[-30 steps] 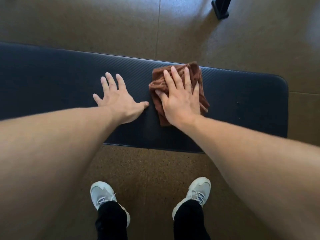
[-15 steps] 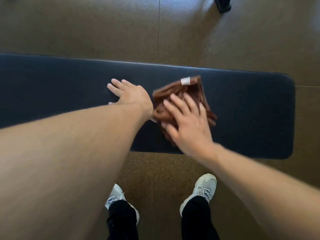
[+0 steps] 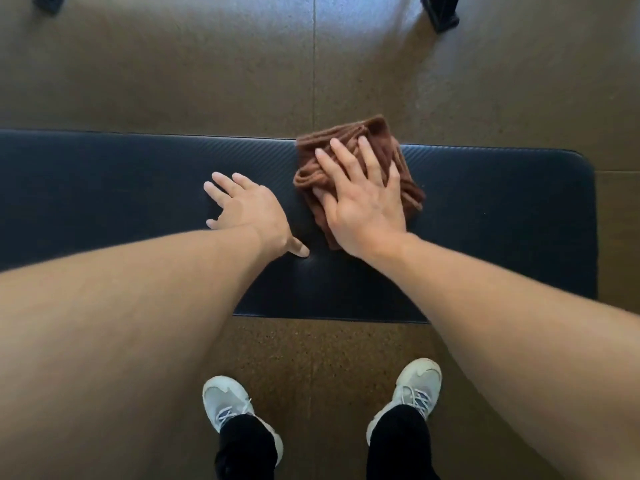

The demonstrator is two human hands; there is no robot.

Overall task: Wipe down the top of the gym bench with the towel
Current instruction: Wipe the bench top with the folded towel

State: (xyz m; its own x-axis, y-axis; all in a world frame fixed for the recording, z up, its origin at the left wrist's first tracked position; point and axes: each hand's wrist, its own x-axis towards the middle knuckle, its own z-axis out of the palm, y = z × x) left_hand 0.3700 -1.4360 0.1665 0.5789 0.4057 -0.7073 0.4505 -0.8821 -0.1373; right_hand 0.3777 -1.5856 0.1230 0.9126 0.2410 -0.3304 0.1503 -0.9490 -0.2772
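Observation:
A black padded gym bench runs left to right across the view, its right end rounded. A bunched brown towel lies on its top right of centre, its far edge hanging slightly over the bench's far side. My right hand presses flat on the towel with straight, spread fingers. My left hand rests flat on the bare bench top just left of the towel, fingers spread and pointing away to the left, thumb toward the near side.
Brown speckled rubber floor surrounds the bench. Two black equipment feet stand at the far edge, one at top left and one at top right. My white shoes stand on the floor in front of the bench.
My right hand has pushed the towel from the bench's near side back to its far edge. My left hand has stayed planted on the bench top.

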